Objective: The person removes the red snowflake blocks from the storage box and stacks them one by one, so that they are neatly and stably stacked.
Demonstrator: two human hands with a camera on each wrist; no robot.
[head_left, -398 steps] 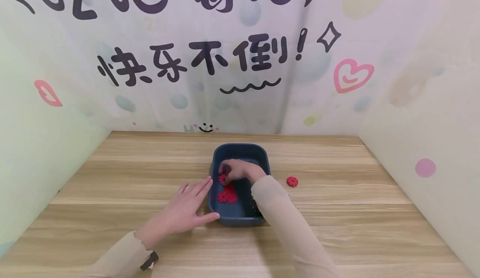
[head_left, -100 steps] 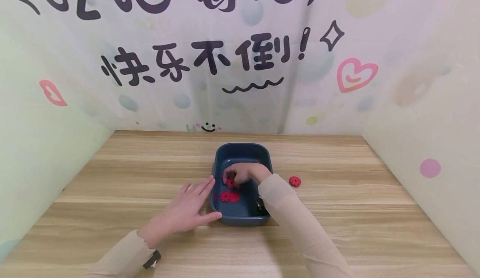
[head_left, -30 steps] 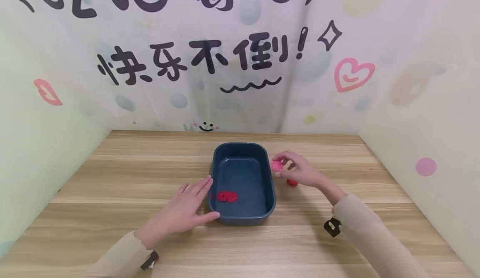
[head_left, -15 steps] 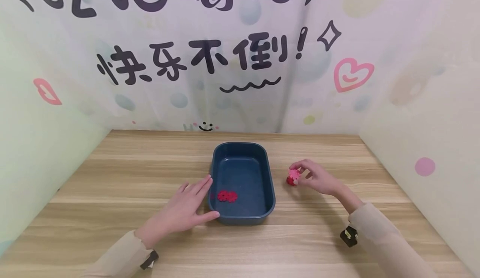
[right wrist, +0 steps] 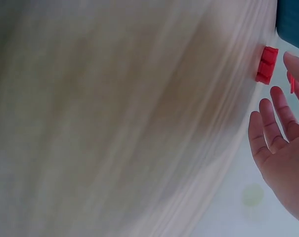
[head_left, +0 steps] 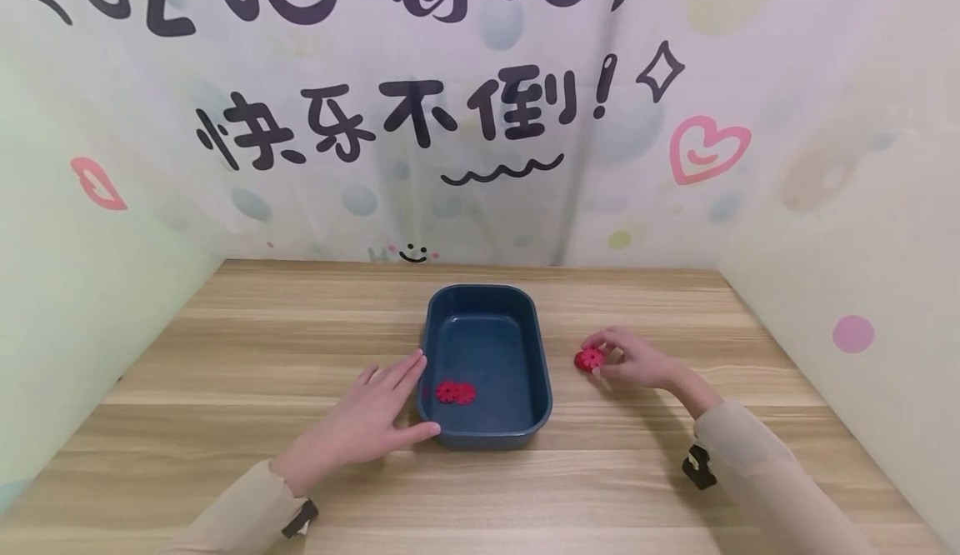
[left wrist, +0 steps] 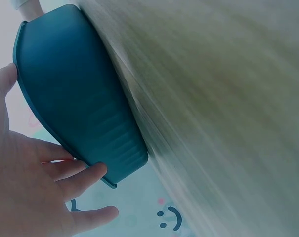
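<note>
My right hand (head_left: 639, 362) pinches a red notched disc (head_left: 592, 358) between thumb and fingers, close over a short stack of red discs (right wrist: 267, 65) on the table. In the right wrist view the held disc (right wrist: 291, 82) appears edge-on, apart from the stack, and the other fingers are extended. A dark blue rectangular box (head_left: 495, 347) stands left of this hand. Two overlapping red notched discs (head_left: 454, 392) lie in its near left part. My left hand (head_left: 367, 417) rests with straight, spread fingers along the box's left rim, thumb at the near corner.
The wood-grain table (head_left: 300, 322) ends at a printed cloth backdrop (head_left: 322, 205). Pale walls (head_left: 847, 230) stand at both sides. A small black device (head_left: 700, 467) sits at my right wrist, and another dark device (head_left: 300, 518) at my left cuff.
My right hand has taken a red disc out of the box and carried it right, then down to the stack. Fewer discs lie in the box. My left hand stays on the rim.
</note>
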